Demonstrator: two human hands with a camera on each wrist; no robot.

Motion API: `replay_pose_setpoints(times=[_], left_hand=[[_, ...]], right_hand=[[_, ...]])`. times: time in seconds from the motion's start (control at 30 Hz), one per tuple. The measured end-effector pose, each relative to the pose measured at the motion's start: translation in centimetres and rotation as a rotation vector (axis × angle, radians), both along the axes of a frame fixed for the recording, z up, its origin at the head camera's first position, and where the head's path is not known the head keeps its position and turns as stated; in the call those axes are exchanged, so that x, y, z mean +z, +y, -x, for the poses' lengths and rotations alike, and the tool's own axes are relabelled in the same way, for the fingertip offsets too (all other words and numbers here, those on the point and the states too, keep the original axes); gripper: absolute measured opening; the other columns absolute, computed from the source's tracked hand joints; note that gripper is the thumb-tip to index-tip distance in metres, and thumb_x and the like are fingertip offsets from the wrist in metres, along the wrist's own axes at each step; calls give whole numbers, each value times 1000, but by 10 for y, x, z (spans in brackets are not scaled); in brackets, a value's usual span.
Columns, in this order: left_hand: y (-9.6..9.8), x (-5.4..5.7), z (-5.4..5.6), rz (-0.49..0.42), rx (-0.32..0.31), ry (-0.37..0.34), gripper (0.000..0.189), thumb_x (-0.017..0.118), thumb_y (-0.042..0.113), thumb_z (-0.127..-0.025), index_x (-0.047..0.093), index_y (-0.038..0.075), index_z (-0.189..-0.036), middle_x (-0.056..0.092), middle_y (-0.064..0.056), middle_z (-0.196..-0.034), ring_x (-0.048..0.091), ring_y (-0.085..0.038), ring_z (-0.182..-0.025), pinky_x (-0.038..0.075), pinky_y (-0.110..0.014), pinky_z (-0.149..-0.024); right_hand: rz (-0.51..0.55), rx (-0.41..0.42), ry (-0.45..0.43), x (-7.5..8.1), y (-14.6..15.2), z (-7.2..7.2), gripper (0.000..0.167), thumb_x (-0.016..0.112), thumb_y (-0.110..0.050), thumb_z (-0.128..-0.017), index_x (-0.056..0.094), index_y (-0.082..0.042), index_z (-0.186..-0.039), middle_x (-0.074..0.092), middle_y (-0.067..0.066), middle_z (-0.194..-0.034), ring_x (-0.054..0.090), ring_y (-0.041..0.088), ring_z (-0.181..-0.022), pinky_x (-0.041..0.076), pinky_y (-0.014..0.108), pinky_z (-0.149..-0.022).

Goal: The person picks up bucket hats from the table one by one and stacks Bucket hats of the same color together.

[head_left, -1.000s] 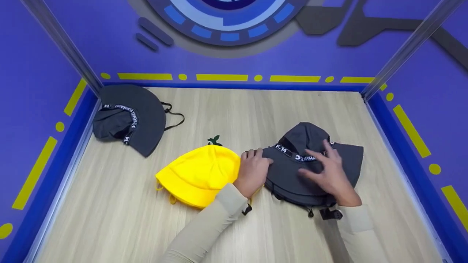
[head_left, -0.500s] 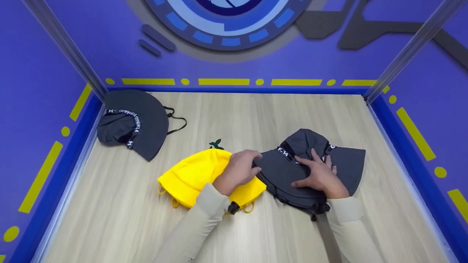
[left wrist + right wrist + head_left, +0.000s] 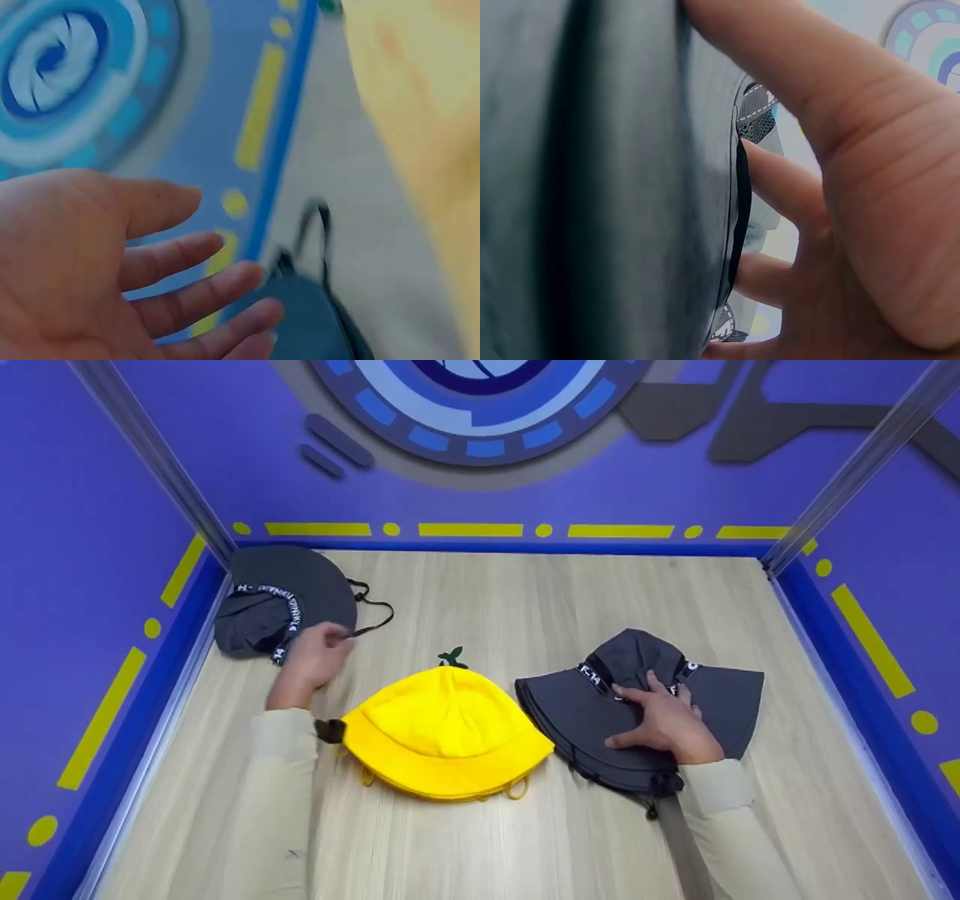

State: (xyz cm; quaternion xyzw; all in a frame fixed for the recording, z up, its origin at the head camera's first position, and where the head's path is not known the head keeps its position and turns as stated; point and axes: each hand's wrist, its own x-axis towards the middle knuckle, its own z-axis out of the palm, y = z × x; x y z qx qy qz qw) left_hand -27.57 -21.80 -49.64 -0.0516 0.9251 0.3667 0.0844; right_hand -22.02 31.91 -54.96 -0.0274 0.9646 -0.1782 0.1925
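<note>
My left hand (image 3: 311, 660) is at the near edge of a dark grey sun hat (image 3: 319, 577) in the far left corner. In the left wrist view its fingers are loosely extended with nothing between them, and the hat brim (image 3: 304, 319) lies past the fingertips. Whether they touch it, I cannot tell. With fingers spread, my right hand (image 3: 664, 724) rests on stacked dark grey sun hats (image 3: 577, 724) at the right. Lettered bands circle their crowns. Between the hands lies a yellow bucket hat (image 3: 450, 727) with a green leaf sprig (image 3: 452, 657) on top.
A black chin cord (image 3: 386, 619) trails from the left grey hat onto the wooden tabletop (image 3: 465, 600). Blue-purple panels (image 3: 480, 502) wall the table at the back and both sides, with metal posts (image 3: 840, 472) at the corners. A cord toggle (image 3: 651, 810) hangs from the right-hand stack.
My left hand has left the yellow hat and the stack's edge and moved left to the far grey hat. My right hand has settled onto the stack and stays there.
</note>
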Motion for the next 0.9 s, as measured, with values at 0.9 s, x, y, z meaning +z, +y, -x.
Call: replay_pose_setpoints(times=[0.9], left_hand=[[-45, -47, 23, 185, 473, -378, 102, 61, 67, -90, 40, -14, -148, 39, -36, -152, 41, -47, -139, 39, -54, -118]], right_hand=[[36, -22, -10, -3, 0, 2, 103, 90, -59, -66, 48, -25, -154, 10, 32, -168, -6, 73, -143, 8, 91, -101]])
